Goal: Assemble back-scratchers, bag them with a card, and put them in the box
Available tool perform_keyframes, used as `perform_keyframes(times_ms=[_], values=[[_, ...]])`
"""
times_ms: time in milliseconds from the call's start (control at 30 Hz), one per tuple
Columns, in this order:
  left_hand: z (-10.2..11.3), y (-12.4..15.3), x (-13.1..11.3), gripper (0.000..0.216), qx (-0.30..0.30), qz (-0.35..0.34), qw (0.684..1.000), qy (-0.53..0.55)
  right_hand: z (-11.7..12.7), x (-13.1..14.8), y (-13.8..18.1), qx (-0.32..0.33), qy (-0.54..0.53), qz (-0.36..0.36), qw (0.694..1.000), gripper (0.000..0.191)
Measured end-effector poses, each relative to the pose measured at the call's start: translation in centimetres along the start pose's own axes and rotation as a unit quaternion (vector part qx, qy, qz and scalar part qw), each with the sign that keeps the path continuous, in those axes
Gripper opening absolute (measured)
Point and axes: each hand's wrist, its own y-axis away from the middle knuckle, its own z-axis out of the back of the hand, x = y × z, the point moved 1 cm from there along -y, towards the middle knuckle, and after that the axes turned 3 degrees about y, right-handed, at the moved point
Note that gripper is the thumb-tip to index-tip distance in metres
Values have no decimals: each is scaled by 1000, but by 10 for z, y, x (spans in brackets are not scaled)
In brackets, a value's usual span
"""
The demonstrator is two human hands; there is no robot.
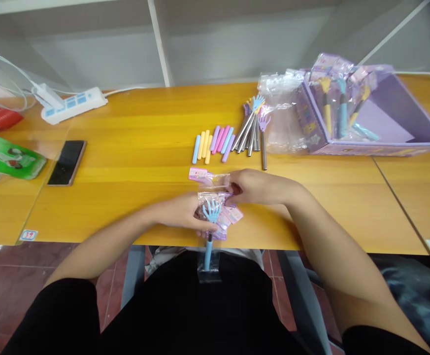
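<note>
A light blue back scratcher with a hand-shaped head (212, 211) lies in a clear plastic bag (210, 277), pointing toward my body past the table edge. My left hand (185, 212) grips it just below the head, thumb across the front. At the bag's upper end, my right hand (249, 187) has its fingers closed at a pink-purple card (230, 198); its fingertips are partly hidden. More printed cards (233, 214) lie fanned beneath the bag. Just beyond my hands, another pink card (197, 173) rests on the table beside clear plastic.
Coloured handle sleeves (215, 143) lie beside metal-stemmed back scratchers (249, 130). Clear bags (283, 113) sit against a purple box (377, 147) holding bagged back scratchers. To the left are a phone (67, 162), a power strip (75, 105) and a green carton (8, 155).
</note>
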Motion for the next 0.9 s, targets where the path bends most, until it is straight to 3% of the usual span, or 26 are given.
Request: perform_keyframes(times_ms=[100, 267, 433, 567, 700, 900], values=[[1, 0, -2, 47, 29, -25, 998, -54, 2, -3, -3, -9, -20, -2, 1000, 20], [5, -1, -3, 60, 7, -101, 980, -170, 4, -3, -3, -7, -26, -2, 1000, 17], [5, -1, -3, 53, 33, -90, 979, -180, -1, 8, -2, -31, 13, -43, 999, 31], [7, 0, -5, 44, 37, -65, 989, -128, -7, 12, -5, -69, 31, -69, 995, 38], [10, 2, -7, 32, -18, -57, 995, -78, -7, 9, -7, -61, -12, -42, 997, 41], [11, -1, -5, 28, -112, -134, 984, 13, -6, 4, -8, -61, -5, -31, 998, 27]])
